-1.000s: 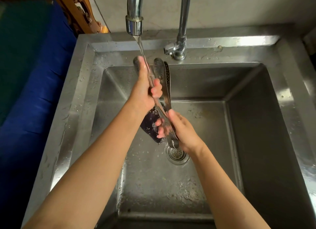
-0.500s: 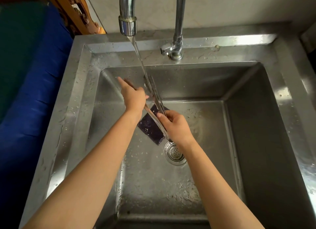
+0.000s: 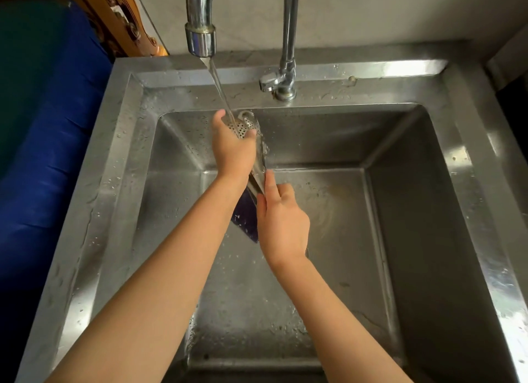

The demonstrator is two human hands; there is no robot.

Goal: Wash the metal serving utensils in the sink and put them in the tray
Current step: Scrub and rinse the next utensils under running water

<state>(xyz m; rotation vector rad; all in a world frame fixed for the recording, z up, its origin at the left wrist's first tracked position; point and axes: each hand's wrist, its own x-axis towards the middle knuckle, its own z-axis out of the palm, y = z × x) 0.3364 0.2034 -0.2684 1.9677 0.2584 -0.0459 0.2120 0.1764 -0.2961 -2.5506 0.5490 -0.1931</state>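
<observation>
Wet steel sink (image 3: 471, 182) (water running); grey wall (image 3: 371, 11) behind.

Silver perforated utensil (image 3: 245, 127); dark purple sponge (image 3: 246, 217); steel-grey sink (image 3: 428, 165)

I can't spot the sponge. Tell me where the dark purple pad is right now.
In the head view, the dark purple pad sits low in the sink, centre-left, between the left forearm and right hand.

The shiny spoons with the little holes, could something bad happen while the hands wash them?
Maybe. The left hand and right hand hold several wet utensils together, so one might slip into the sink. Water hitting the perforated spoon could also splash over the rim.
</observation>
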